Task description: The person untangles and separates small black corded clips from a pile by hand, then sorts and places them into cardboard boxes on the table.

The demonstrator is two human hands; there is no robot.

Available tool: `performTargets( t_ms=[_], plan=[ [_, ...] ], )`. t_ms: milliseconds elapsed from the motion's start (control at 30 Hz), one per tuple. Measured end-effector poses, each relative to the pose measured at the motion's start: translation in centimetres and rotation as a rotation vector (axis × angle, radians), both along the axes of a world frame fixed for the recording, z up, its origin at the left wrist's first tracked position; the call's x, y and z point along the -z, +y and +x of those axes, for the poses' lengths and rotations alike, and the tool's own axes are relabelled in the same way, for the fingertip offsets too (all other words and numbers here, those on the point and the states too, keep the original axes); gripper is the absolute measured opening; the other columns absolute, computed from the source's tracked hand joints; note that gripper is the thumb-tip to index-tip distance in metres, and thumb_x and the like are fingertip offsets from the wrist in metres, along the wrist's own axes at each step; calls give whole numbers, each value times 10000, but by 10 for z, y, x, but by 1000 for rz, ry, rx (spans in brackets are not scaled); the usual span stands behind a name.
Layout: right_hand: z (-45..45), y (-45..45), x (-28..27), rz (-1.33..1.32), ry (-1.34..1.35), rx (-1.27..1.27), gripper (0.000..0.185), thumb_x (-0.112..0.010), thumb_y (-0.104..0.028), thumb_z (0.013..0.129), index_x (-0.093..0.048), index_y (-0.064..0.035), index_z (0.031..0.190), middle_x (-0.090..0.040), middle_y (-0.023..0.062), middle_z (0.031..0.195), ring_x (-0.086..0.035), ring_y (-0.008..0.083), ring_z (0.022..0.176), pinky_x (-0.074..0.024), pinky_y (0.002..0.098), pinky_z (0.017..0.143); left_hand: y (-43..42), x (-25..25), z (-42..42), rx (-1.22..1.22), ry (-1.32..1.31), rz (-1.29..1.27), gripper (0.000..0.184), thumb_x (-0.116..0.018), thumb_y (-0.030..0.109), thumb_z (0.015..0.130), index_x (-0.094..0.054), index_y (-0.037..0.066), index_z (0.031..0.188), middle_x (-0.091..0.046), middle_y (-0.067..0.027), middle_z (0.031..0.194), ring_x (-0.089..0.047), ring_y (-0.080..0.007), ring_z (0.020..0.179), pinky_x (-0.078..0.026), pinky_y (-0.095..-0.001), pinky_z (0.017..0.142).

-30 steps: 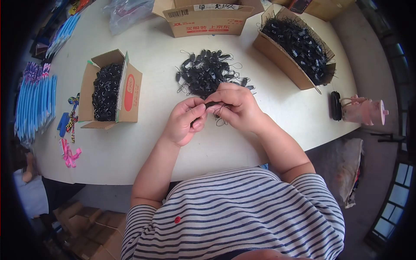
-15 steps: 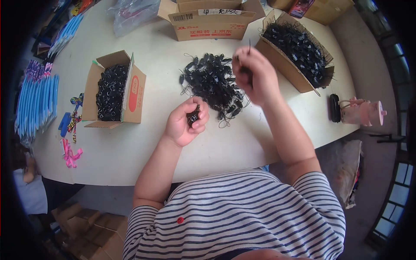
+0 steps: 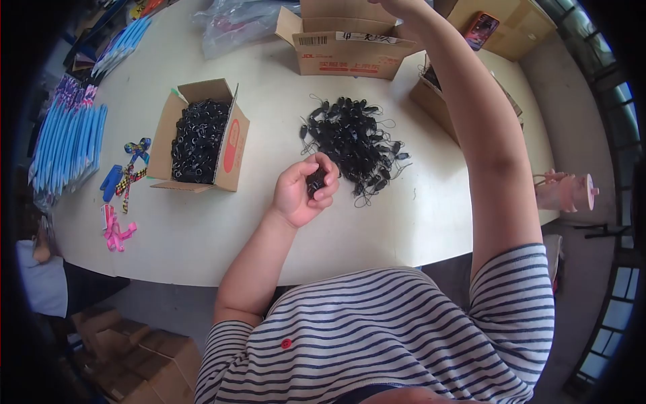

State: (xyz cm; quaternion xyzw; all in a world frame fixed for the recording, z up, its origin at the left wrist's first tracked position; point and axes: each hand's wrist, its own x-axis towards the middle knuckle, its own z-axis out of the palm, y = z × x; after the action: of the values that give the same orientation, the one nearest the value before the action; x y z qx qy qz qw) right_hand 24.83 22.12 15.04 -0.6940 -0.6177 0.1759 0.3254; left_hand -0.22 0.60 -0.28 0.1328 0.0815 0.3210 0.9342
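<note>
My left hand is curled around several small black plastic buckles, in front of the pile on the table. Beyond it lies a heap of black pieces with thin cord loops. My right hand is at the top edge of the view, above the JDL carton; its fingers are mostly cut off, so what they hold is hidden. To the left stands an open cardboard box filled with small black buckles with rings.
My right forearm partly covers another carton of black looped pieces. Blue packets, patterned straps and a pink ribbon lie at left. A phone rests on a box; a pink bottle stands at right.
My right hand has swung from beside the heap up to the far edge, over the JDL carton. My left hand stays closed on the buckles. The view has shifted slightly.
</note>
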Motion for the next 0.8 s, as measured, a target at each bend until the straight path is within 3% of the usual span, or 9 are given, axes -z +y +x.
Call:
performTargets(
  t_ms=[100,167,233,300,367,533,633,800],
  plan=[
    [-17,-40,3,260,262,-109,245,-599,-139,710,-646,16,894,-649,118,821,-589,175,747,-460,305,676,1,2,-1,3,-26,6,175,-450,220,851,-480,49,834,-437,-67,754,-368,-103,532,-267,-184,380],
    [-26,-70,20,332,556,-252,275,-648,-194,739,-651,-33,962,-655,104,867,-599,170,833,-451,293,783,2,3,0,2,-19,8,195,-443,236,870,-470,54,805,-438,-63,750,-369,-100,530,-265,-182,379],
    [-38,-109,37,410,245,-352,145,-575,-138,822,-600,1,857,-609,35,787,-548,119,645,-454,243,614,2,2,-1,1,-8,5,218,-432,245,888,-458,59,779,-440,-60,746,-369,-97,528,-264,-180,379],
    [-34,-128,64,133,213,-473,137,-586,-102,796,-651,-17,882,-664,75,806,-614,158,730,-484,284,699,1,1,-1,2,6,-5,241,-417,250,904,-445,64,754,-441,-57,741,-371,-95,527,-262,-178,380],
    [-32,-140,77,-76,34,-372,119,-588,-80,780,-650,-14,858,-655,110,778,-622,188,712,-486,289,688,0,2,0,-15,36,-3,252,-409,249,910,-439,66,738,-440,-55,736,-372,-95,527,-262,-175,380],
    [-27,-142,109,-129,-243,-270,171,-626,-161,708,-671,-55,833,-654,132,804,-627,287,758,-493,362,720,-2,1,2,-18,106,1,263,-400,240,915,-445,68,722,-441,-53,725,-376,-95,536,-260,-171,378],
    [-35,-149,119,-163,-272,-260,170,-607,-144,708,-670,-56,840,-654,129,799,-626,284,764,-492,361,721,-1,2,3,-16,133,12,256,-408,238,913,-455,67,728,-440,-49,707,-382,-98,548,-264,-170,376],
    [-39,-164,102,-41,-92,-199,204,-586,-80,718,-653,-54,909,-636,127,854,-616,259,799,-481,341,733,-1,4,3,-24,200,35,220,-452,236,905,-497,64,776,-455,-40,691,-423,-113,581,-307,-172,378]
  ],
)
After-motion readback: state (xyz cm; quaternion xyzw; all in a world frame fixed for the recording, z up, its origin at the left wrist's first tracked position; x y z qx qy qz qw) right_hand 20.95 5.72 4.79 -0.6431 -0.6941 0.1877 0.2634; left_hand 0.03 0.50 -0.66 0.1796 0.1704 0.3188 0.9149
